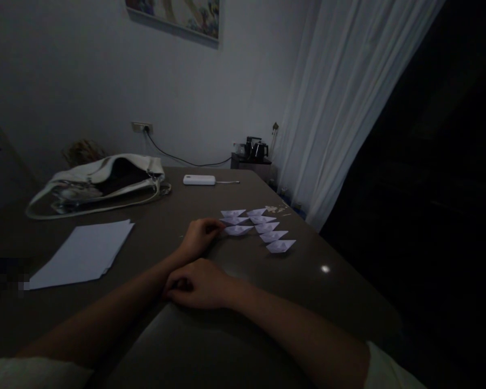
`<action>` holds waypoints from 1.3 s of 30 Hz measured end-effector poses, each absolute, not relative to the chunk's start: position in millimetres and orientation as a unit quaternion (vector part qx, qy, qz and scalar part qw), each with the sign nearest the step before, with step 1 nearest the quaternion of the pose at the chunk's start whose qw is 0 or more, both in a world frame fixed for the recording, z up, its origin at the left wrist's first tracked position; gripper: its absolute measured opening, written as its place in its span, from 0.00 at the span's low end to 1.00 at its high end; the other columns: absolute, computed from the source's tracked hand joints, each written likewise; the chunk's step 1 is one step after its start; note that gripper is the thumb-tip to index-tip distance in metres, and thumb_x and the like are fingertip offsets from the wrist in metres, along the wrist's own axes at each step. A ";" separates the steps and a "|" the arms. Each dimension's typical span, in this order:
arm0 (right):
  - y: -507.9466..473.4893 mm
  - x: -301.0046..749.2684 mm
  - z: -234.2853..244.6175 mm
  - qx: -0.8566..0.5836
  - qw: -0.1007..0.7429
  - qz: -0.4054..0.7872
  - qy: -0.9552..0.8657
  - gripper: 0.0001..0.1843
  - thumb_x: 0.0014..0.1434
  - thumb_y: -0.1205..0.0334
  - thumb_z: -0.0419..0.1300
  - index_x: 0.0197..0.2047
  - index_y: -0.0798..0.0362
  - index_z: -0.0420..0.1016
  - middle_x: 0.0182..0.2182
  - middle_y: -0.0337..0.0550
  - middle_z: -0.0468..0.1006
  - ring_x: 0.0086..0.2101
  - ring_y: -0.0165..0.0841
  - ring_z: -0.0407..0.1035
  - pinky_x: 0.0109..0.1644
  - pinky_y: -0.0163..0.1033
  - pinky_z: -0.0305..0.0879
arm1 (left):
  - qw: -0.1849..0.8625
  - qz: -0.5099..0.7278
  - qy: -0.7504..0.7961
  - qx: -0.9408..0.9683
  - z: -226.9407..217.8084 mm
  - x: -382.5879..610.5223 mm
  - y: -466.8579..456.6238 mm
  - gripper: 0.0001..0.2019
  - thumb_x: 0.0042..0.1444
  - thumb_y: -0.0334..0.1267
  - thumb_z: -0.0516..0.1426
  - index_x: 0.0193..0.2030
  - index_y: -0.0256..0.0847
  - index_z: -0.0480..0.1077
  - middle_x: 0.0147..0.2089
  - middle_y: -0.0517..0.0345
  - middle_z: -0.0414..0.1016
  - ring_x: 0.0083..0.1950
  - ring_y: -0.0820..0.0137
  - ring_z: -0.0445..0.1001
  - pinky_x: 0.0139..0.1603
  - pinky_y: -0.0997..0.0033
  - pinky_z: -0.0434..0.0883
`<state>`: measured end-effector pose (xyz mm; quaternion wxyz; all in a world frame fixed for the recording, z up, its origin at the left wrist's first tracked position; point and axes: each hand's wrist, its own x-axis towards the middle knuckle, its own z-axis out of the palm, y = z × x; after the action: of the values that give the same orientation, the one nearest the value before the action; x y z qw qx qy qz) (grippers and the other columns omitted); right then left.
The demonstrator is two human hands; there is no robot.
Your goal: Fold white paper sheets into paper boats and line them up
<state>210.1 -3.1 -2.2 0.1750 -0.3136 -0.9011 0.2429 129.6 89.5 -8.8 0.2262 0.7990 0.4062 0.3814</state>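
Small folded white paper boats stand in two columns on the dark table. My left hand reaches forward with its fingers pinched together at the left tips of the shorter column, by the nearest paper boat and the middle paper boat. Behind these stands another paper boat. The longer column runs on the right, from the far paper boat to the front paper boat. Closer to me, my right hand rests on the table against my left forearm, its fingers curled in with nothing visible in them.
A stack of white paper lies at the left. Behind it sits a white handbag with a strap. A white power bank with a short cable lies farther back. Small paper scraps are scattered near the table's right edge.
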 end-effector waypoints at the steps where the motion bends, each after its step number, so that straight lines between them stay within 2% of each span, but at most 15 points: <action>1: -3.0 210.1 -2.2 -0.311 0.176 0.244 -0.901 0.10 0.57 0.64 0.56 0.41 0.54 0.74 0.33 0.38 0.77 0.30 0.26 0.68 0.32 0.29 0.56 | 0.227 0.382 0.407 0.798 -9.1 129.6 89.6 0.10 0.50 0.36 0.55 0.36 0.39 0.76 0.37 0.53 0.80 0.37 0.64 0.77 0.40 0.67 0.72; 10: -3.4 210.0 -3.0 -0.317 0.180 0.243 -0.899 0.09 0.57 0.63 0.57 0.41 0.54 0.75 0.32 0.37 0.77 0.28 0.25 0.67 0.30 0.28 0.55 | 0.235 0.389 0.393 0.799 -11.5 129.9 90.9 0.11 0.50 0.35 0.55 0.38 0.37 0.76 0.38 0.53 0.80 0.39 0.63 0.77 0.41 0.67 0.71; 20: -2.7 210.5 -6.4 -0.314 0.186 0.243 -0.899 0.10 0.57 0.64 0.56 0.41 0.53 0.75 0.32 0.37 0.77 0.28 0.25 0.67 0.30 0.28 0.55 | 0.247 0.404 0.394 0.788 -8.4 130.0 87.3 0.12 0.54 0.36 0.52 0.40 0.38 0.75 0.40 0.53 0.79 0.41 0.65 0.76 0.41 0.68 0.71; 26: -2.7 210.1 -7.0 -0.308 0.188 0.234 -0.903 0.10 0.58 0.63 0.56 0.41 0.53 0.75 0.34 0.39 0.78 0.30 0.26 0.68 0.33 0.29 0.56 | 0.239 0.415 0.401 0.781 -9.2 129.4 85.9 0.11 0.54 0.36 0.52 0.39 0.37 0.74 0.38 0.52 0.79 0.38 0.65 0.76 0.40 0.68 0.71; 30: -3.0 210.2 -5.6 -0.317 0.176 0.244 -0.899 0.10 0.57 0.64 0.56 0.42 0.53 0.75 0.33 0.38 0.78 0.28 0.26 0.67 0.31 0.29 0.56 | 0.216 0.415 0.420 0.778 -10.0 122.9 87.9 0.12 0.54 0.38 0.51 0.39 0.38 0.74 0.38 0.52 0.79 0.37 0.66 0.76 0.38 0.69 0.72; 34: -3.6 210.6 -4.7 -0.317 0.181 0.254 -0.896 0.10 0.57 0.64 0.57 0.42 0.52 0.75 0.32 0.37 0.78 0.27 0.25 0.67 0.31 0.28 0.56 | 0.152 0.373 0.443 0.801 -4.2 104.5 94.2 0.12 0.54 0.39 0.51 0.39 0.39 0.74 0.39 0.51 0.78 0.35 0.65 0.75 0.37 0.69 0.71; 39: -4.3 210.5 -4.4 -0.313 0.192 0.262 -0.892 0.09 0.57 0.65 0.57 0.41 0.52 0.76 0.32 0.37 0.78 0.28 0.25 0.68 0.32 0.28 0.57 | 0.066 0.222 0.443 0.866 4.4 59.7 85.2 0.12 0.52 0.38 0.52 0.39 0.41 0.75 0.44 0.49 0.75 0.44 0.60 0.74 0.47 0.64 0.68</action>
<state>210.5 -4.3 -4.4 0.1917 -0.3133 -0.8924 0.2621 59.7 85.2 4.4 0.0664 0.8658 0.4435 0.2221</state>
